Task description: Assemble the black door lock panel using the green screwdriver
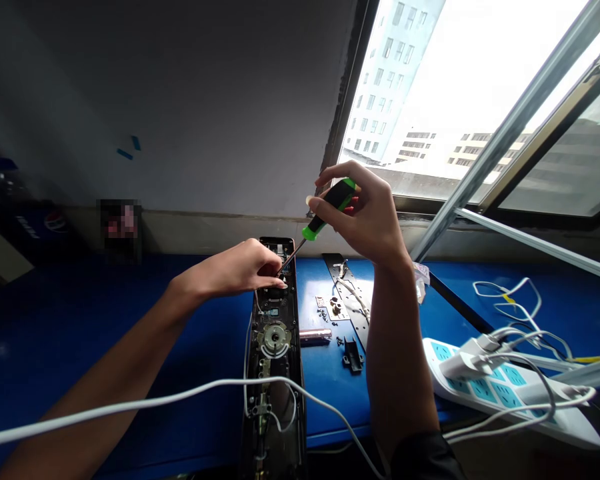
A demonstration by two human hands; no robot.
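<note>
The left hand point(243, 268) lies curled over the upper end of an opened electronic door lock point(274, 340), its fingers point(273, 270) bent down into the casing; whether they pinch a small part there is hidden. The right hand point(363, 217) is raised above the lock and pinches a green-and-black screwdriver point(333, 207) by the handle between thumb and fingers. Its thin steel shaft slants down and to the left, and the tip ends at the top of the lock, just beside the left fingertips. The lock lies flat on the blue tabletop point(320, 283), its long side running away from the person, with a round metal mechanism and thin wires showing in the open casing. To its right lie a long dark metal plate point(357, 313) with a white wire on it, a chrome cylinder point(315, 337), a few loose screws point(337, 341) and a black plastic bracket point(353, 355). A white cable point(130, 400) crosses the view in front of the lock. Farther right, a white power strip with teal sockets point(480, 387) holds a white plug adapter point(467, 365), with cords looping around it. Behind the tabletop, a metal-framed window point(525, 113) stands open toward pale buildings.
</note>
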